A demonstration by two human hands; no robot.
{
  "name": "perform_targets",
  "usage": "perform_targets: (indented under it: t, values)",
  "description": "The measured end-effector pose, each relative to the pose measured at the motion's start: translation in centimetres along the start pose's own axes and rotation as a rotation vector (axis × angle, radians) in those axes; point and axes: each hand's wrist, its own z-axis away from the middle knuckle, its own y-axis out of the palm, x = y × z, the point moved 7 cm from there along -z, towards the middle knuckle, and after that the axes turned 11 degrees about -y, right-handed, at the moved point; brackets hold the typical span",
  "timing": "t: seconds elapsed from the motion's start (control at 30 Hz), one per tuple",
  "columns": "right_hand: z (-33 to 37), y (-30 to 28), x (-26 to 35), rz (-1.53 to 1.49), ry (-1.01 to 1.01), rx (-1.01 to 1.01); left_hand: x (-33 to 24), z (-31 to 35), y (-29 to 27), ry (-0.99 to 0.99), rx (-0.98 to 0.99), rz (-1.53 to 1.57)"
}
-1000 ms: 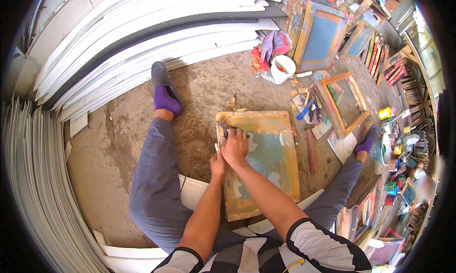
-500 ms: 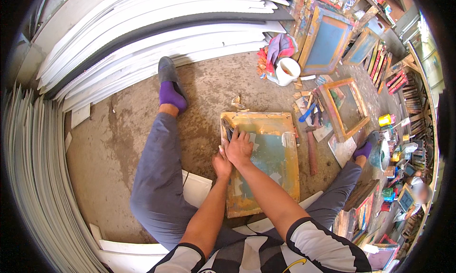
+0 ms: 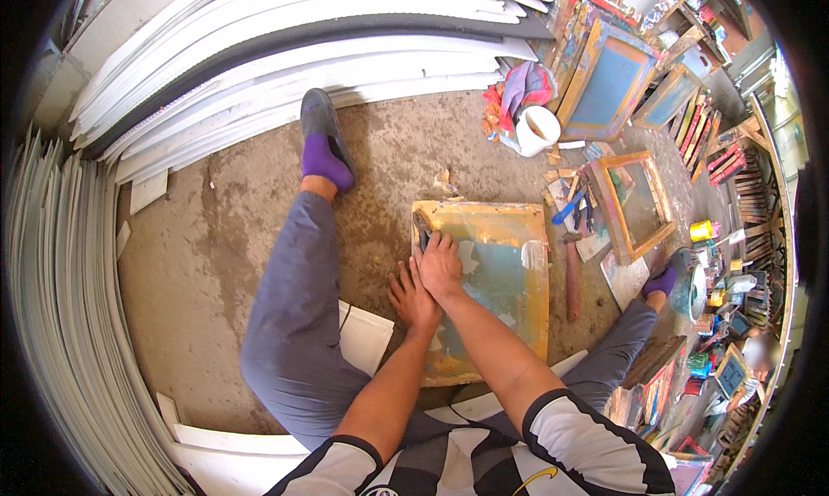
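Note:
A wooden screen-printing frame [image 3: 535,310] with blue-grey mesh and stained yellowish edges lies flat on the floor between my legs. My right hand [image 3: 440,263] is closed round a dark hand tool [image 3: 422,227], probably pliers, against the frame's upper left edge. Most of the tool is hidden under the fingers. Just below it, my left hand [image 3: 414,301] presses flat over the frame's left side, fingers stretched out. To the right of the frame lies a hammer [image 3: 572,276] with a reddish-brown handle.
A bare wooden frame [image 3: 661,204] and a blue-handled tool [image 3: 568,208] lie at the right. Behind them stand a white bucket [image 3: 537,130] and a leaning mesh frame [image 3: 609,77]. White sheets [image 3: 285,86] are stacked along the far side. A person [image 3: 749,366] is at the far right.
My left hand has gone from a closed grip at the frame's edge beside the right hand to lying flat with fingers spread. The right hand stays on the tool. The view has shifted slightly.

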Motion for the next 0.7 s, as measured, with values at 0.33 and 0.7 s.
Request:
perform_targets:
  t: [0.33,0.7]
  values:
    - [-0.4,-0.6,1.5,-0.142,0.124,0.223,1.5,-1.1,3.6,-0.020,0.129,-0.208]
    - [-0.6,-1.1,1.6,-0.186,0.153,0.306,1.4,-1.0,3.6,-0.006,0.212,-0.297]
